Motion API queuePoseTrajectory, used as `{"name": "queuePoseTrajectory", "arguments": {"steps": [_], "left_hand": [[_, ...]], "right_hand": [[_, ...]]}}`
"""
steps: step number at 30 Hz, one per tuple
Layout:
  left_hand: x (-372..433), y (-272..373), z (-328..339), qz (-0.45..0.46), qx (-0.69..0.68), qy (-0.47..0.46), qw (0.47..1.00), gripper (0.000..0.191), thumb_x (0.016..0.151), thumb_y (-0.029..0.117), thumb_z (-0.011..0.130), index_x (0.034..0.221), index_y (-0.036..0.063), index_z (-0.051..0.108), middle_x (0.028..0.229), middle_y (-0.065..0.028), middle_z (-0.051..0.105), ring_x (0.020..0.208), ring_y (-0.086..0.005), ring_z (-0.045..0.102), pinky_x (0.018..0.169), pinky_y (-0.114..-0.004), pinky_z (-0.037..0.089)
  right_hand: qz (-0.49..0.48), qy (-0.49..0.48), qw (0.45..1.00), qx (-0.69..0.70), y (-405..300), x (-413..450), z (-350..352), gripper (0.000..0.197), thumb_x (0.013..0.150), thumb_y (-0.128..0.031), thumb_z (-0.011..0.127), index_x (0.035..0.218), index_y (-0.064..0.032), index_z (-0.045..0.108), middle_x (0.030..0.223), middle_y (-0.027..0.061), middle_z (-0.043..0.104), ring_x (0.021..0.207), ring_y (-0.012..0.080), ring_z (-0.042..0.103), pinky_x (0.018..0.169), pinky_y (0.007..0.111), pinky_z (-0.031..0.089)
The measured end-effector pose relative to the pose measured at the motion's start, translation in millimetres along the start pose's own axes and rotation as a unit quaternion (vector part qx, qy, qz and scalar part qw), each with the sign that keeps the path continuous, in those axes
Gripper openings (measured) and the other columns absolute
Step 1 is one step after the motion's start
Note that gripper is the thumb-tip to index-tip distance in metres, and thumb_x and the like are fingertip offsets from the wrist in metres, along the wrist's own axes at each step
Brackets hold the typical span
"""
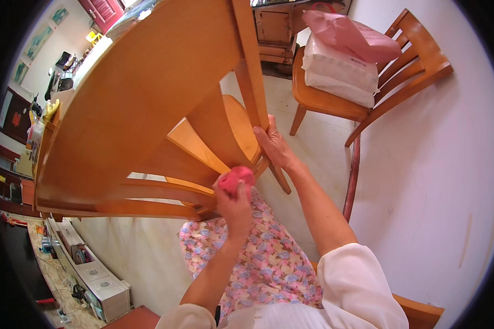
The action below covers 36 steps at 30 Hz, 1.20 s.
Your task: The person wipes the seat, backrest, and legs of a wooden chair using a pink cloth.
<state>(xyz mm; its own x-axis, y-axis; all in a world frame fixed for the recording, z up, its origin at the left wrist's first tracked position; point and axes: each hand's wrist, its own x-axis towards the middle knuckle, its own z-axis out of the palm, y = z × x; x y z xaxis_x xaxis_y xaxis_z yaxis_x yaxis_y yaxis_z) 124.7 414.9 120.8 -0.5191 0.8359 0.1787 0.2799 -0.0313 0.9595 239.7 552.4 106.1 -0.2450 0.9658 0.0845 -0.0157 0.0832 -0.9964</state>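
A wooden chair [156,82] fills the space before me, its broad slatted backrest close to the camera and its seat partly hidden behind the slats. My right hand [275,144] grips the side post of the backrest [251,82], thumb on the near face. In my left hand [235,207] is a bunched pink cloth [238,180], held against the lower end of the slats. The fingers around the cloth are slightly blurred. Below both hands lies the floral fabric [267,263] over my lap.
A second wooden chair [430,68] stands by the wall, bearing white wrapped packs [339,72] and a pink bag [350,35]. Behind it is a wooden cabinet [273,28]. A low white drawer unit [103,283] stands at lower left. Part of another wooden chair [420,310] shows at lower right.
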Motion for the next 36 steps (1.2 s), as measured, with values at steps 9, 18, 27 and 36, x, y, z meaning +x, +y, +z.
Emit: {"name": "queuePoseTrajectory", "arguments": {"steps": [9,18,27,36], "left_hand": [[27,-68,101,0.127,0.136,-0.092,0.978,0.028,0.088,0.014,0.053,0.111,-0.0017,0.051,0.108,-0.0189,0.056,0.1,-0.0351,0.052,0.084,-0.042,0.043],[14,-119,105,-0.003,0.158,-0.168,0.973,0.032,0.089,0.018,0.054,0.116,0.0003,0.05,0.111,-0.0167,0.057,0.108,-0.0287,0.052,0.089,-0.037,0.042],[-52,-42,24,-0.27,-0.245,-0.083,0.928,0.021,0.095,0.015,0.048,0.113,0.0021,0.05,0.101,-0.0093,0.059,0.094,-0.0213,0.056,0.086,-0.032,0.044],[27,-63,9,0.054,0.171,0.02,0.984,0.028,0.094,0.012,0.048,0.118,-0.0028,0.045,0.11,-0.019,0.056,0.105,-0.0322,0.053,0.091,-0.039,0.042]], "right_hand": [[-0.028,0.0,1.0,0.007,-8,23,20,0.047,0.095,-0.041,0.051,0.126,-0.011,0.034,0.095,0.0052,0.048,0.088,0.0147,0.047,0.08,0.03,0.042],[-0.062,0.032,0.998,0.001,-15,43,39,0.05,0.094,-0.046,0.05,0.125,-0.0102,0.035,0.099,0.0086,0.051,0.092,0.0169,0.049,0.083,0.03,0.041],[-0.028,-0.028,0.999,0.036,-6,66,26,0.05,0.093,-0.046,0.052,0.126,-0.0108,0.037,0.101,0.0053,0.051,0.096,0.0151,0.047,0.088,0.03,0.04],[-0.027,-0.043,0.998,0.037,-18,68,42,0.049,0.093,-0.052,0.048,0.123,-0.0143,0.037,0.101,0.0014,0.044,0.098,0.0109,0.041,0.09,0.026,0.036]]}}
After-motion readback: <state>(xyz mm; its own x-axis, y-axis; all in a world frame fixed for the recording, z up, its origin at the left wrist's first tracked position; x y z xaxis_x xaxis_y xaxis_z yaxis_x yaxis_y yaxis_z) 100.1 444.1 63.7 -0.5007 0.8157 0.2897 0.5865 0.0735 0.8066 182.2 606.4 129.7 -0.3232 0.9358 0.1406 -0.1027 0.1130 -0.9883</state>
